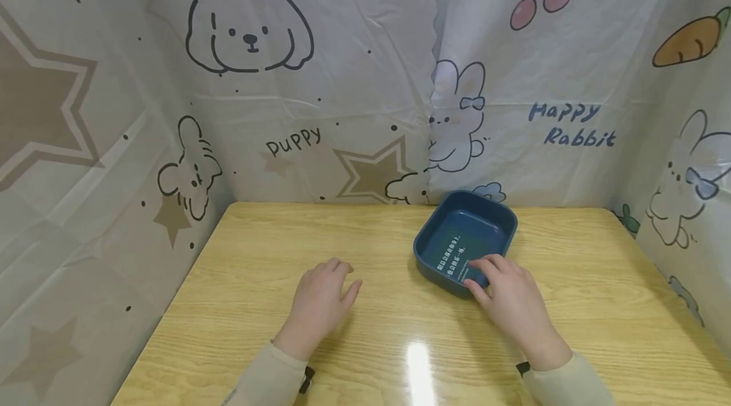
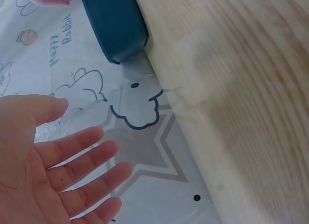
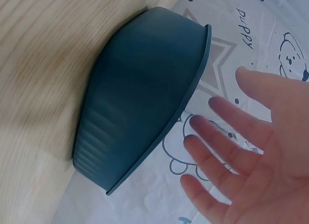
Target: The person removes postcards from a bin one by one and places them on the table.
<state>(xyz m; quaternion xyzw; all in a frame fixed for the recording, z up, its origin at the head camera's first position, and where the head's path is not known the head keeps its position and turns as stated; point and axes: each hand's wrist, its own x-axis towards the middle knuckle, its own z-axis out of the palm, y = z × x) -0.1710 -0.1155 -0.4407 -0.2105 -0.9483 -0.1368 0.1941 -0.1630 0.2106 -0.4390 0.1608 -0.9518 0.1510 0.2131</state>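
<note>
A dark blue-green rectangular box [image 1: 462, 228] with rounded corners and no lid stands on the wooden table, turned at an angle near the back edge. White printed characters show on its inside bottom. My right hand [image 1: 511, 295] hovers at the box's near right corner, and the right wrist view shows its fingers [image 3: 231, 151] spread and apart from the box wall [image 3: 135, 93]. Left of the box, my left hand [image 1: 322, 304] is held above the table, holding nothing. In the left wrist view its fingers [image 2: 82, 175] are extended, well away from the box [image 2: 116, 26].
The wood-grain table [image 1: 274, 241] reaches to a cloth backdrop [image 1: 342, 89] printed with cartoon animals, stars and words. That cloth also rises along the left and right sides. A bright light reflection lies on the table's front part.
</note>
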